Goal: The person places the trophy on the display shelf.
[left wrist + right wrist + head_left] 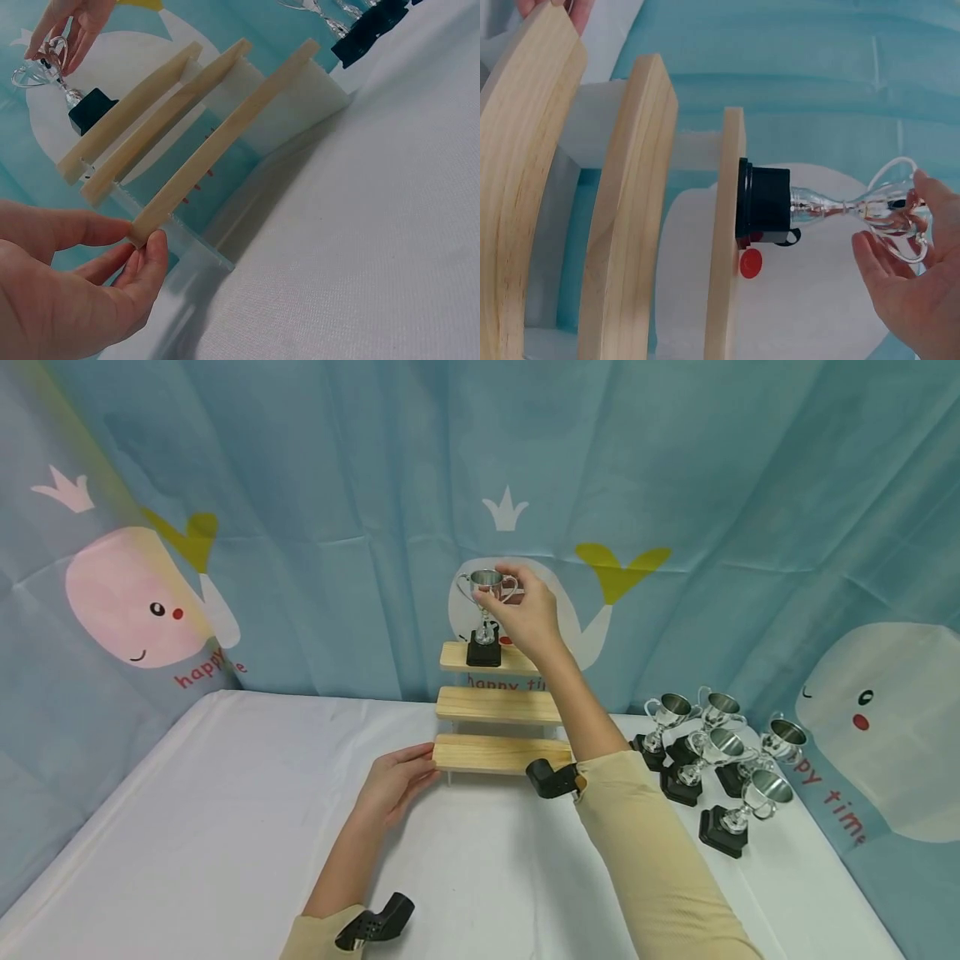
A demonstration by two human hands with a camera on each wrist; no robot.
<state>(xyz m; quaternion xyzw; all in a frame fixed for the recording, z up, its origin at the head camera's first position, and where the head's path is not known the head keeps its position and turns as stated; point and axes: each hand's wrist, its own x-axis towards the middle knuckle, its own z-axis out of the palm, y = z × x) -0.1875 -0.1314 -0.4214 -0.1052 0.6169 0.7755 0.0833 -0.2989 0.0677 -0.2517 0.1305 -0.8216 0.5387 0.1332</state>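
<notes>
A small silver trophy cup [485, 610] with two handles and a black base stands upright on the top step of a three-step wooden display stand [501, 753]. My right hand [531, 612] holds the cup by its bowl, thumb and fingers on either side of one handle, as the right wrist view also shows. The black base [769, 202] sits against the top board. Lower down, my left hand [395, 783] pinches the left end of the bottom board [217, 154] between thumb and fingers.
Several more silver trophies [738, 814] with black bases stand grouped on the right side of the white-covered table [225, 810]. Behind the stand hangs a blue curtain [337, 527] with whale prints. Clear side panels [300, 105] support the boards.
</notes>
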